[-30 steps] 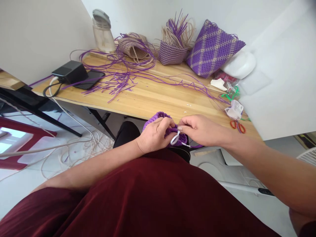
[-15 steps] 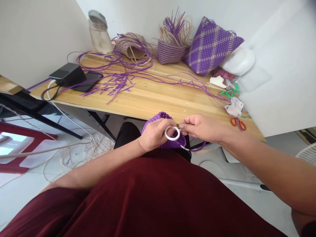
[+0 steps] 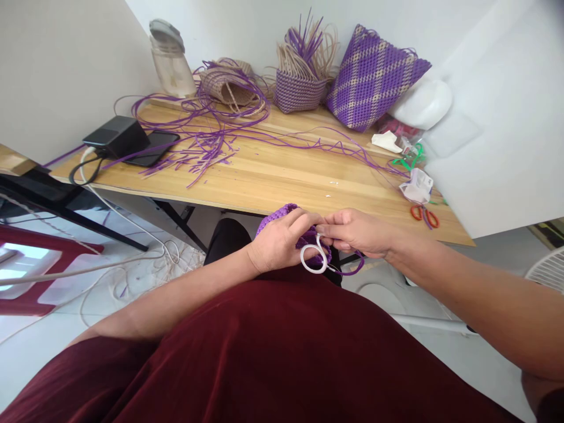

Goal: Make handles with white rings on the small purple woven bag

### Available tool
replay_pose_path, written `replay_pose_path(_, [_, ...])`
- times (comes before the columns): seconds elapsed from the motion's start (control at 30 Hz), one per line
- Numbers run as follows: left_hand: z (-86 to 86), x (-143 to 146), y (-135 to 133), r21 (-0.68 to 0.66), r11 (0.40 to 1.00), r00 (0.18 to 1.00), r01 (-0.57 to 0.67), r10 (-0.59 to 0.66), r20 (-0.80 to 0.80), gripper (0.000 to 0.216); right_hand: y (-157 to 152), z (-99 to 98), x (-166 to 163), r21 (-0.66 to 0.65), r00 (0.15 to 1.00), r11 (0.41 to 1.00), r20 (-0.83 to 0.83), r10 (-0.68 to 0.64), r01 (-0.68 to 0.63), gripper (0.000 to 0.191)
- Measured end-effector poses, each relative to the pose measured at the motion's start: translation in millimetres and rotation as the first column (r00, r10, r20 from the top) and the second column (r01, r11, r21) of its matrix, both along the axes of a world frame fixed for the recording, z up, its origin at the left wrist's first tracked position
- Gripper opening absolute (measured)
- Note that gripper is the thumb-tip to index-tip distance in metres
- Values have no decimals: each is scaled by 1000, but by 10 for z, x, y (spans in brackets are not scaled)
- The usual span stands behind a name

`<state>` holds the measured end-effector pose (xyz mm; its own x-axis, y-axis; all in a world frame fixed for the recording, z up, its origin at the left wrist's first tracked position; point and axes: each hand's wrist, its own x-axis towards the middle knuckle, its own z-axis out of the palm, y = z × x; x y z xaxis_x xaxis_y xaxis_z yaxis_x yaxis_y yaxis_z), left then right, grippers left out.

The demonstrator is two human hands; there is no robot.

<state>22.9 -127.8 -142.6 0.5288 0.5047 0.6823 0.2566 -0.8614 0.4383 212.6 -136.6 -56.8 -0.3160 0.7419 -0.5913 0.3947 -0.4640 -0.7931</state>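
My left hand (image 3: 279, 241) is closed around a small purple woven basket (image 3: 269, 220) held over my lap, and much of the weave is hidden behind the fingers. A white ring-shaped loop (image 3: 304, 262) hangs below my left fingertips, a short white piece running from it up to my right hand. My right hand (image 3: 348, 231) is closed in a pinch at the basket's right side, touching the left fingers. Its fingertips grip the upper end of that white piece. A purple strand (image 3: 359, 265) curves out beneath my right hand, with a bit of white at its left end.
On the wooden table (image 3: 282, 182) lie purple strips (image 3: 205, 154), red-handled scissors (image 3: 425, 217), a phone (image 3: 154, 148) and a black adapter (image 3: 117, 137). Farther back stand a bottle (image 3: 173, 61), a half-woven basket (image 3: 299, 91) and a purple checked basket (image 3: 374, 79). A red stool (image 3: 48, 302) is at left.
The white ring has dropped lower and now hangs clear below the fingers, with a white piece leading up to my right hand. My left fingers have stretched toward the right hand.
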Motion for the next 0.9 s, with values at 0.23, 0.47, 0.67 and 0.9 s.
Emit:
replay_pose_path(0.23, [53,-13,15,-274,961,992,26,9,129,45,-56,-70,11,-17,1000,1000,15,-13,13,30])
replay_pose_path(0.47, [81,-84,127,-443,879,977,175,-101,186,29,-39,-33,-11,-30,999,1000,52,4,-2,27])
replay_pose_path(0.67, [167,-149,210,-430,875,972,223,-164,169,16,30,85,-99,33,984,999,178,0,-5,29])
replay_pose_path(0.9, [225,-222,26,-290,957,976,20,44,213,25,105,175,-149,133,963,990,269,12,-50,31])
